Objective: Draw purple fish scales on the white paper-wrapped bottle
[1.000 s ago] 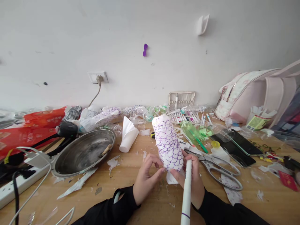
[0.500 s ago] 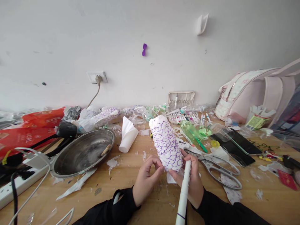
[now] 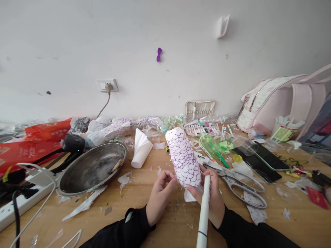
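Observation:
A white paper-covered roll drawn with purple scale lines stands tilted above the wooden table. My left hand pinches its lower left edge with thumb and fingers. My right hand is closed round a white marker with a purple band, its tip touching the roll's lower right side. A scrap of white paper sticks out beneath the roll.
A metal pan lies to the left beside a power strip and cables. A white paper cone lies behind. Scissors, a green bottle piece, several markers, a phone and a pink bag sit to the right.
The roll has shifted slightly left and back while the marker has swung a little. My left thumb has slid along the roll's lower edge.

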Available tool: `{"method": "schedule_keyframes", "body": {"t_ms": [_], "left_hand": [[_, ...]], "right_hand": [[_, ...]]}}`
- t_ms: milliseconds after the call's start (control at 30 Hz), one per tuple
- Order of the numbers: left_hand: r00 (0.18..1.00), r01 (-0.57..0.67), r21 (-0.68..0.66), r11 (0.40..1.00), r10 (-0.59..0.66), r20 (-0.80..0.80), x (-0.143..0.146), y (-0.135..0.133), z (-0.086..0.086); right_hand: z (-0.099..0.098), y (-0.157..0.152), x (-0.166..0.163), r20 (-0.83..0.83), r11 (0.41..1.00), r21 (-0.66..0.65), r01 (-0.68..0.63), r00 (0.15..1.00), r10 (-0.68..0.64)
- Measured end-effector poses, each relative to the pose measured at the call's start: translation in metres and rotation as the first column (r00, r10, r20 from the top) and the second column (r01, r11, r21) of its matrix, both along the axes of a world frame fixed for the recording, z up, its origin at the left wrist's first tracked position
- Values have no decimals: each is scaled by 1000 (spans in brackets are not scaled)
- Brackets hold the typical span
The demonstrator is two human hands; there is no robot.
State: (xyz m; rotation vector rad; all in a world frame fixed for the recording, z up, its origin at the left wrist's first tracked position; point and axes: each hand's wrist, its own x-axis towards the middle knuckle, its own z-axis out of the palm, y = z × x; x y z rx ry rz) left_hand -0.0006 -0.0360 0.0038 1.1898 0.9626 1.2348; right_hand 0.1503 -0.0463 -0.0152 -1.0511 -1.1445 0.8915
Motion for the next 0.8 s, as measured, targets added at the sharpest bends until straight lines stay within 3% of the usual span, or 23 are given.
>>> {"method": "schedule_keyframes", "body": {"t_ms": [67,167,367,633,800], "left_hand": [[998,-13,19,1000,12,61,1,1,-5],[983,88,43,995,-94,156,5,2,-10],[943,183,-81,980,-152,295,8,-1,-1],[937,218,-129,967,-171,306,4,-2,3],[950,198,-171,965,-147,276,4,2,-6]], "right_hand": [[-1,1,-1,-16,1000,-14,-11,1000,11],[-1,0,-2,-16,1000,-2,-30,999,30],[1,-3,-4,-39,997,30,-73,997,74],[-2,-1,0,-42,997,-29,-77,996,76],[-4,1,1,-48,996,-56,-72,996,69]]}}
